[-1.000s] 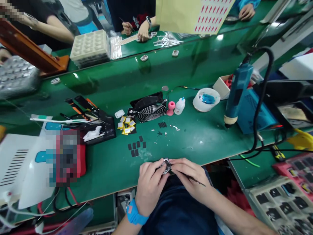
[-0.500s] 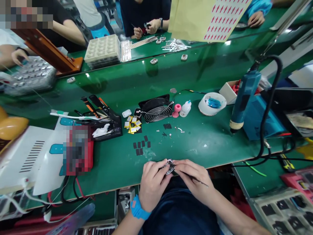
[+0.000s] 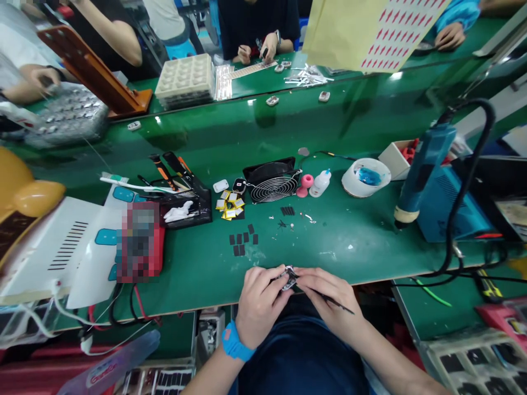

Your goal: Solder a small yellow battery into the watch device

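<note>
My left hand, a blue band at its wrist, grips a small silver-rimmed device casing with dark parts inside, just over the bench's front edge. From the other side, my right hand pinches dark tweezers. Their rear end sticks out below the fingers, while the tips reach the casing; fingers partly hide that contact. On the bench beyond my hands lie several small black rectangular pads. Farther back is a pile of yellow-edged battery cells.
A black fan stands mid-bench beside a pink holder, white bottle and white tub. At right hangs a blue electric screwdriver. A red meter and black tool holder stand left. Other people work opposite.
The camera view has shifted, so the bench items appear farther right. My hands keep nearly the same grip on the casing and tweezers. Opposite, a co-worker's hands have moved lower.
</note>
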The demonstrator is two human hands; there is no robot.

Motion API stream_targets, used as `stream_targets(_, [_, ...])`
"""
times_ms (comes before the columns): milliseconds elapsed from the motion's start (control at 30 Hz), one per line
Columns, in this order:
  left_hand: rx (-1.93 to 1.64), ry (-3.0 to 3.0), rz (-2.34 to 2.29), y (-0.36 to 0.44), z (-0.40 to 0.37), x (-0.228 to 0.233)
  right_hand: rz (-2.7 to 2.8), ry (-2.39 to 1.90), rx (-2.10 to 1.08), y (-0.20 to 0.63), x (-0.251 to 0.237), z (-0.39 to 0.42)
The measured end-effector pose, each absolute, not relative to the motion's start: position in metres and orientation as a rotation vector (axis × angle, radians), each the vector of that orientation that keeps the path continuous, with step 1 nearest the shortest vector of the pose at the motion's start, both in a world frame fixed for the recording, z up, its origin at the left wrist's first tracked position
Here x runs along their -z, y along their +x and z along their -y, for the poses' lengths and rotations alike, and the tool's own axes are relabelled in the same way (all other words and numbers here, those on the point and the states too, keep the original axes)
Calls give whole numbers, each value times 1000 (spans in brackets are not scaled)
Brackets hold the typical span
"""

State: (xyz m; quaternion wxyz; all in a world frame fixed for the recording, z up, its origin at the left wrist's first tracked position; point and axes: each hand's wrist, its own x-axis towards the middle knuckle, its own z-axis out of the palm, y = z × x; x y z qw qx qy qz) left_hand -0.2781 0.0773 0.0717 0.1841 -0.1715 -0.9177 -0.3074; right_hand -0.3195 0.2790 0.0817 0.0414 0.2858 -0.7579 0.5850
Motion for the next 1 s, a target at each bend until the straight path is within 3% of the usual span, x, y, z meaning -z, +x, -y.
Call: stream_targets(1000, [903, -445, 2544, -276, -81, -69, 2325, 964, -1657, -310, -71, -283])
